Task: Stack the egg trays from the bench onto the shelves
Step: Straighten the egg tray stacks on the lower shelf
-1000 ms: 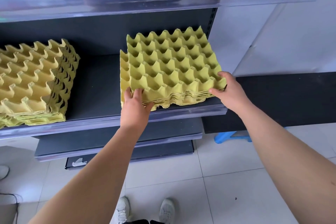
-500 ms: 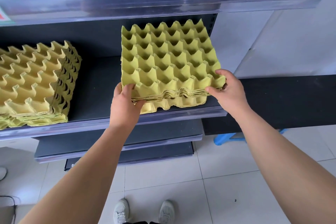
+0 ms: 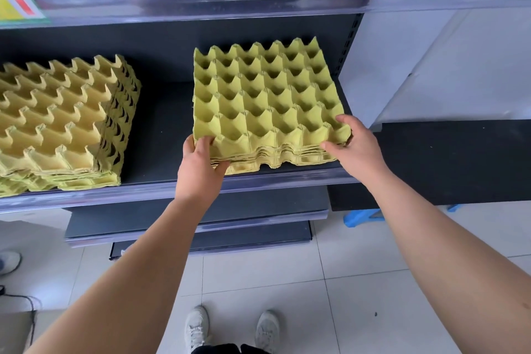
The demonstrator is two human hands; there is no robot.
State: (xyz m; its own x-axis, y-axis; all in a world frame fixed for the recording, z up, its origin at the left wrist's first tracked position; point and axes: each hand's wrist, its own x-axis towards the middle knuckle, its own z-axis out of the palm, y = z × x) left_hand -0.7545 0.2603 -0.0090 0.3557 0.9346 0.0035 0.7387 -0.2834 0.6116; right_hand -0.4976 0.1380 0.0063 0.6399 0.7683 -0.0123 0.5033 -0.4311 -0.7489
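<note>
Pinching the front corners of the low stack of yellow-green moulded-pulp egg trays (image 3: 267, 100), the left hand (image 3: 199, 169) and right hand (image 3: 356, 146) (equally near) have it straight ahead on the dark metal shelf (image 3: 161, 135), near edge at the lip, well apart from the taller yellow tray pile (image 3: 63, 123)

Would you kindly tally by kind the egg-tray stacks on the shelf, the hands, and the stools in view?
Egg-tray stacks: 2, the left stack and the right stack.
Hands: 2, the left hand and the right hand, both gripping the right stack.
Blue stool: 1.
Total: 5.
</note>
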